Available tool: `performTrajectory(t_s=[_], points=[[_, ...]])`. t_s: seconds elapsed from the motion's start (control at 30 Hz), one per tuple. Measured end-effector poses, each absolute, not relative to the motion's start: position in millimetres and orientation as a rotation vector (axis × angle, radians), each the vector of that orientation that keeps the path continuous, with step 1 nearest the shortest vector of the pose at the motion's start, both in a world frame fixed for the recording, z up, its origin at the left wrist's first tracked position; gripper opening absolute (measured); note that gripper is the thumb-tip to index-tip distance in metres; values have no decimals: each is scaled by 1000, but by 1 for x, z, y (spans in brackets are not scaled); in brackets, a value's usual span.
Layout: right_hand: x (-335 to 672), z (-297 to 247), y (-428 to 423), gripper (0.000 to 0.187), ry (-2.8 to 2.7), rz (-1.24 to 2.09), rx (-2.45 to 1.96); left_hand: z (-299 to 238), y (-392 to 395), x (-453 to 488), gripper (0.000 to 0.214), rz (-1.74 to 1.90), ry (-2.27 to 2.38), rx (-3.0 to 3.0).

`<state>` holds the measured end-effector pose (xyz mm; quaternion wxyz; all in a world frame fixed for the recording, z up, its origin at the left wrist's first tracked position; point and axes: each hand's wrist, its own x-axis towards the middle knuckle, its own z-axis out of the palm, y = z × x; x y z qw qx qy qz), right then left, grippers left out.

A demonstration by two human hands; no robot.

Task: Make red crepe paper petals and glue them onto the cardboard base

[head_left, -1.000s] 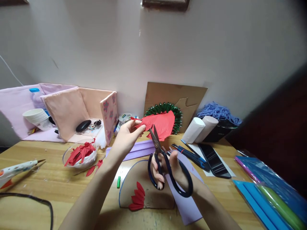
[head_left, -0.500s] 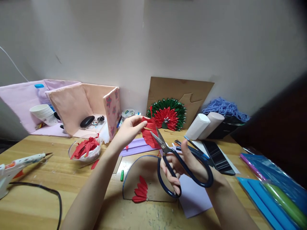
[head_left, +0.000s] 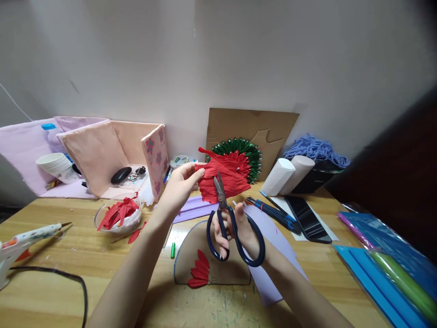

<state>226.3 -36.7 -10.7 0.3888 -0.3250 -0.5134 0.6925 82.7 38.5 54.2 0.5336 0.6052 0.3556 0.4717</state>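
My left hand (head_left: 180, 187) pinches a piece of red crepe paper (head_left: 225, 175) and holds it up above the table. My right hand (head_left: 239, 232) grips dark blue scissors (head_left: 225, 223); their blades point up into the lower edge of the red paper. Below my hands lies a half-round piece of cardboard (head_left: 213, 257) with several red petals (head_left: 199, 274) stuck at its lower left. A lilac sheet (head_left: 273, 255) lies under my right forearm.
A glass bowl of red paper scraps (head_left: 118, 216) stands left of my left arm. A glue gun (head_left: 23, 239) with its black cable lies at the far left. A green-and-red paper rosette (head_left: 251, 157) leans on cardboard at the wall. Pens, a black phone (head_left: 307, 218), white rolls and blue sheets (head_left: 378, 269) lie right.
My right hand has swung the scissors from slanting left to pointing upright under the paper. The red paper now hangs spread out wider from my left fingers, and the view has shifted slightly.
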Motion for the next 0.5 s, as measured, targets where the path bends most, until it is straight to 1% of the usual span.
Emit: performTrajectory(t_s=[0.1, 0.33, 0.5], points=[[224, -14, -36, 71, -1127, 1786, -756, 56, 37, 81, 28, 1145, 866, 1407], [226, 0, -37, 80, -1131, 1854, -667, 59, 34, 82, 32, 1147, 866, 1376], [222, 1, -40, 76, -1091, 1763, -703, 60, 31, 83, 30, 1139, 919, 1420]])
